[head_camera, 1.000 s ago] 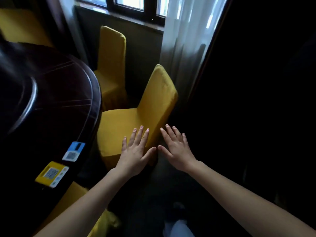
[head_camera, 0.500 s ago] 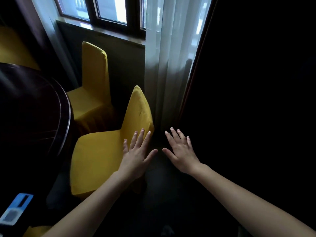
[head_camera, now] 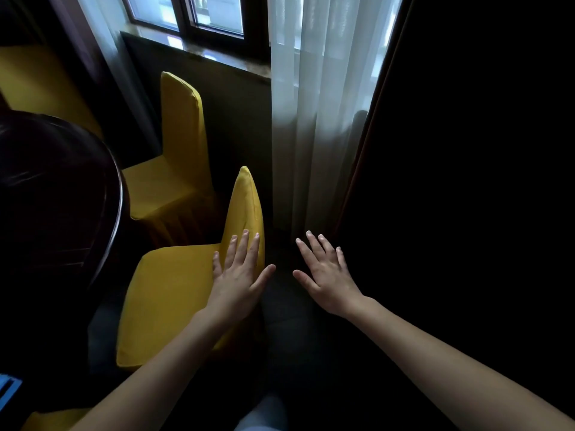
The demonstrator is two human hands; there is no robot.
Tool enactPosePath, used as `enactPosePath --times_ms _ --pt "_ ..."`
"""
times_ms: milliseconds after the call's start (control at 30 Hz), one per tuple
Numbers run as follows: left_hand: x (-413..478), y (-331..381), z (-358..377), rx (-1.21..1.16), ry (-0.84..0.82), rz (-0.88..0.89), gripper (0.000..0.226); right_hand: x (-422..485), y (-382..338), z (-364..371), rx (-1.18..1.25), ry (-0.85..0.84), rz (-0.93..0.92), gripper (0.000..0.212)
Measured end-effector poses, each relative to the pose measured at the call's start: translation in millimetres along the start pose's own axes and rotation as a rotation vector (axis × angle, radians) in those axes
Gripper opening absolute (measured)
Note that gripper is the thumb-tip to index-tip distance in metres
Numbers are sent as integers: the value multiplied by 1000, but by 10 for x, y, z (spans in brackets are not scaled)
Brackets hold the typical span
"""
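Observation:
My left hand (head_camera: 238, 275) is stretched out flat, fingers spread, over the back of a chair in a yellow cover (head_camera: 168, 300); whether it touches the fabric I cannot tell. My right hand (head_camera: 326, 272) is held out palm down with straight spread fingers over the dark floor to the right of the chair, holding nothing. Both forearms reach in from the bottom of the view.
A second yellow-covered chair (head_camera: 177, 169) stands behind the first, under the window sill (head_camera: 217, 57). A dark round table (head_camera: 62, 197) fills the left. A white sheer curtain (head_camera: 320, 119) hangs ahead, a dark curtain (head_camera: 466, 181) on the right.
The view has swung right and closer to the window: the table and chairs slid left in the frame. Both hands stay spread and held out in front.

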State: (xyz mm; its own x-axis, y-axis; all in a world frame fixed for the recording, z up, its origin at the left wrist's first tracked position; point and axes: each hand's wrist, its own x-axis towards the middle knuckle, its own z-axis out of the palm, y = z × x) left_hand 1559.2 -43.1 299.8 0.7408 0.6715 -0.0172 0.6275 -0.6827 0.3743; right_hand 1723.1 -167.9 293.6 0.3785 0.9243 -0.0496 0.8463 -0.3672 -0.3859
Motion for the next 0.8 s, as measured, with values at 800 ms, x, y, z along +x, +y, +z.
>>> enactPosePath --times_ms 800 --pt "2237 -347 -7 -85 88 -183 76 2581 496 -384 -116 -85 -299 66"
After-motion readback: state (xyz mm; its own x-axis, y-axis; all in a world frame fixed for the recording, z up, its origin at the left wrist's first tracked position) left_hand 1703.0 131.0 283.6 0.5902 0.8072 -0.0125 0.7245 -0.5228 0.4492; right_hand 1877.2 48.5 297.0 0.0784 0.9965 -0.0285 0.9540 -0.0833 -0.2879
